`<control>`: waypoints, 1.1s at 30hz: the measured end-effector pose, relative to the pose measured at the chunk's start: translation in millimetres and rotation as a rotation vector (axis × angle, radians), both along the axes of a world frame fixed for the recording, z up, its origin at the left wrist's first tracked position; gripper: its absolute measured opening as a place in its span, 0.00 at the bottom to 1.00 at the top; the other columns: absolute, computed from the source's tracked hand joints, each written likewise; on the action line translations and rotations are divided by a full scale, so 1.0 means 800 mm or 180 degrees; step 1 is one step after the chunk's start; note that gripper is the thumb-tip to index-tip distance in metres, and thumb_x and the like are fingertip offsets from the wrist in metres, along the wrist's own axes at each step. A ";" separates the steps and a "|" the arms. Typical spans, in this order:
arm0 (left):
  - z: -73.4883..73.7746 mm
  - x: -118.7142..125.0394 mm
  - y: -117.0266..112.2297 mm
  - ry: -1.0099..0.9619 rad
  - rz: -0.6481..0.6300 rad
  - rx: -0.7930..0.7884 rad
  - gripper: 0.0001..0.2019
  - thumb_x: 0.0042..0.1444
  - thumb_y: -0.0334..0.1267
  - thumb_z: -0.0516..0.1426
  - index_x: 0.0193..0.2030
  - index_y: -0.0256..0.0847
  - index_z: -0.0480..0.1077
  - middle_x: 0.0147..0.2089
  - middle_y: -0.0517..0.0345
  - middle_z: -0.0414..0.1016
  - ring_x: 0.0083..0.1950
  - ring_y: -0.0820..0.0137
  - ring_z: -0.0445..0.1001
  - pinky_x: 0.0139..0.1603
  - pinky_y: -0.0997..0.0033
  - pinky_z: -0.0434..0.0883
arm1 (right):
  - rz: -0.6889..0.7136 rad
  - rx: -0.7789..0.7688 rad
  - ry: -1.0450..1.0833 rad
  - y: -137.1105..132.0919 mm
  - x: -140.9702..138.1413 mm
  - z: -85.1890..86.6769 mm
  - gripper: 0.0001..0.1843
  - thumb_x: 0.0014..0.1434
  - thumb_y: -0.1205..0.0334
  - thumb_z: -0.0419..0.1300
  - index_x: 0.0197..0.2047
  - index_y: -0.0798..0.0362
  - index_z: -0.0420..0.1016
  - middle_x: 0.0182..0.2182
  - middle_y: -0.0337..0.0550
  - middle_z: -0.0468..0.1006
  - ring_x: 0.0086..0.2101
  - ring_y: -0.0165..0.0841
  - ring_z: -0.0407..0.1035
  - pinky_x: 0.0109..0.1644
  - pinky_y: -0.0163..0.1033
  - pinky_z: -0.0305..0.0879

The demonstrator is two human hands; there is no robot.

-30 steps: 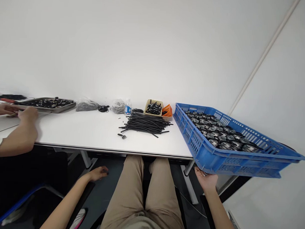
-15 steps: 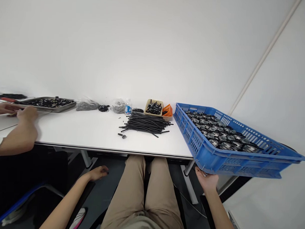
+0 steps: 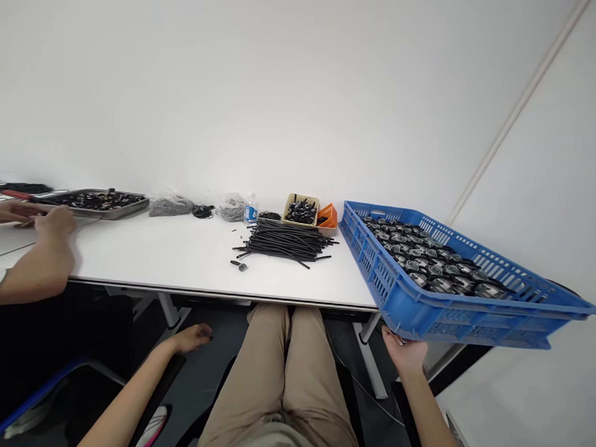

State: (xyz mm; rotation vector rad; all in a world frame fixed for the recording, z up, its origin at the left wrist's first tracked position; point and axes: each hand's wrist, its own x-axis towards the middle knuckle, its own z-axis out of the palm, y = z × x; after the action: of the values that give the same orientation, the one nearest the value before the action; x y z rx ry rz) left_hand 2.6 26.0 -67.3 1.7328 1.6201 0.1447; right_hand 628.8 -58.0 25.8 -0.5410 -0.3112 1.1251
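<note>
My left hand [image 3: 192, 337] hangs below the table's front edge with the forearm on a dark armrest. Its fingers are loosely bent and apart, and nothing shows in them. Under the near corner of the blue crate [image 3: 470, 330], my right hand [image 3: 405, 353] is raised with the palm side up. The crate hides most of its fingers, and a small shiny spot shows at them that I cannot make out. Rows of round, dark and clear parts [image 3: 426, 260] fill much of the crate, which juts past the table's edge.
On the white table [image 3: 179, 255] lie a pile of black tubes [image 3: 287, 241] and one small part [image 3: 238, 266]. Behind them stand a bottle [image 3: 251, 210], a beige basket [image 3: 301, 210] and an orange basket [image 3: 328, 216]. A co-worker's hands [image 3: 53, 223] work beside a metal tray [image 3: 103, 207].
My knees have shifted slightly and moved closer together. Both my hands, the crate and the table items stay in place. The co-worker's hand has moved slightly.
</note>
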 end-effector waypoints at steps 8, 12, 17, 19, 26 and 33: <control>-0.003 0.000 0.001 0.0018 0.0012 -0.0056 0.29 0.44 0.52 0.53 0.51 0.37 0.67 0.38 0.53 0.76 0.37 0.61 0.77 0.39 0.67 0.71 | 0.0018 0.0094 0.0016 0.000 -0.003 0.001 0.13 0.55 0.59 0.57 0.25 0.49 0.57 0.18 0.31 0.64 0.19 0.30 0.62 0.23 0.38 0.64; -0.003 -0.001 0.001 0.0023 -0.0001 -0.0067 0.28 0.44 0.52 0.54 0.51 0.38 0.67 0.35 0.55 0.75 0.36 0.61 0.77 0.37 0.67 0.71 | -0.0055 0.0011 0.0086 0.002 0.000 -0.002 0.12 0.54 0.59 0.56 0.24 0.49 0.57 0.18 0.31 0.65 0.20 0.31 0.64 0.25 0.40 0.67; -0.003 -0.002 0.001 0.0025 0.0002 -0.0044 0.27 0.44 0.51 0.54 0.50 0.40 0.68 0.36 0.55 0.75 0.37 0.61 0.77 0.37 0.66 0.71 | -0.0046 -0.0029 0.0074 0.003 0.004 -0.005 0.13 0.54 0.59 0.56 0.22 0.49 0.57 0.16 0.29 0.63 0.17 0.30 0.61 0.25 0.40 0.67; -0.004 -0.002 0.002 0.0024 -0.0006 -0.0044 0.27 0.44 0.51 0.55 0.50 0.39 0.68 0.35 0.55 0.75 0.37 0.61 0.77 0.38 0.66 0.71 | -0.0021 -0.0016 0.0069 0.002 0.005 -0.005 0.14 0.54 0.59 0.56 0.22 0.50 0.56 0.15 0.29 0.62 0.16 0.29 0.59 0.24 0.40 0.67; -0.007 -0.003 0.004 0.0031 -0.0014 -0.0059 0.28 0.44 0.51 0.54 0.51 0.39 0.68 0.36 0.55 0.75 0.38 0.60 0.77 0.39 0.66 0.72 | 0.0019 -0.0011 0.0099 0.003 0.005 -0.007 0.13 0.54 0.59 0.57 0.23 0.49 0.56 0.16 0.29 0.63 0.17 0.29 0.61 0.25 0.39 0.67; -0.011 -0.005 0.005 0.0030 -0.0028 -0.0033 0.29 0.44 0.52 0.53 0.51 0.37 0.67 0.39 0.51 0.76 0.38 0.60 0.77 0.39 0.67 0.72 | 0.0023 0.0004 0.0151 0.005 0.004 -0.009 0.13 0.54 0.59 0.58 0.25 0.49 0.55 0.18 0.30 0.64 0.20 0.30 0.63 0.24 0.38 0.64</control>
State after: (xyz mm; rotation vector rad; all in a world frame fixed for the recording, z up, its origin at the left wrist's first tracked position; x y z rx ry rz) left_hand -1.2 29.8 -76.2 1.7349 1.6172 0.1239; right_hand 631.6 -54.2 18.8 -0.5116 -0.2730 1.1429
